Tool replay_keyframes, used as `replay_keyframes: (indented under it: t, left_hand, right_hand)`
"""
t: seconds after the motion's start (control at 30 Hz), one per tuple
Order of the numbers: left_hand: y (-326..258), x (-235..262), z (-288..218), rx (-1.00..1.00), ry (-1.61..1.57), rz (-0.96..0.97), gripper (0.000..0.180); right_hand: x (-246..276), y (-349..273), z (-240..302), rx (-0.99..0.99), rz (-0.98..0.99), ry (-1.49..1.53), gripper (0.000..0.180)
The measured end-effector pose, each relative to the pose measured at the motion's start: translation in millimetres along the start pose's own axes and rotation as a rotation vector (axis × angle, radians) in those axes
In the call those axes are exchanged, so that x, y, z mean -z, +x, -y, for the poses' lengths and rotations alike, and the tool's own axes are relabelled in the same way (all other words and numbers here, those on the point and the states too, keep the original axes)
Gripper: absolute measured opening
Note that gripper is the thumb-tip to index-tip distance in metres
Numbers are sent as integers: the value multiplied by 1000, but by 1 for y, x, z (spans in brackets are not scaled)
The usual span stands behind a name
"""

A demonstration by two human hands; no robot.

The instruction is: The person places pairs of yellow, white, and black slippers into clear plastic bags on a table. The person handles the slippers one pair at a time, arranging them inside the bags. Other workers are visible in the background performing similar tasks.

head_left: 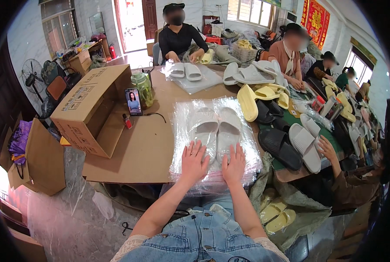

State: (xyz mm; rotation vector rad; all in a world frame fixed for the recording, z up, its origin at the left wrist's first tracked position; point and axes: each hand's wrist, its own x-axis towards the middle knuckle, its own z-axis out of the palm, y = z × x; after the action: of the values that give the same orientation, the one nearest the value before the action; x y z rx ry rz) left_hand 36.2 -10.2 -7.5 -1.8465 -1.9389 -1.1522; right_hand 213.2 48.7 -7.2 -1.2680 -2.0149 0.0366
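Observation:
A pair of light grey slide slippers lies side by side in front of me, the left slipper [206, 127] and the right slipper [229, 125] both with toes pointing away. Under them is a stack of clear plastic bags [182, 124]; whether the top film covers the slippers I cannot tell. My left hand [194, 163] rests with fingers spread at the near end of the left slipper. At the right slipper's heel, my right hand [234, 166] lies flat, fingers stretched out. Neither hand grips anything.
An open cardboard box [90, 111] stands left, beside a phone [133, 102] and a green bottle [141, 89]. Yellow slippers [247, 102], black slippers [280, 146] and grey slippers [305, 144] crowd the right side. A co-worker's hand [327, 148] reaches in there; other people sit around the tables.

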Motion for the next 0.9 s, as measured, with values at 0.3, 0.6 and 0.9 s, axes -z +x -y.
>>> replay_keyframes:
  t: [0.3, 0.6, 0.9]
  left_hand:
    - [1, 2, -1, 7, -1, 19, 44]
    - [2, 4, -3, 6, -11, 19, 43]
    - [0, 1, 0, 10, -10, 18, 43]
  right_hand:
    - [-3, -1, -2, -2, -10, 8, 54]
    - [-3, -1, -2, -8, -10, 5, 54]
    - [-3, 0, -2, -4, -5, 11, 53]
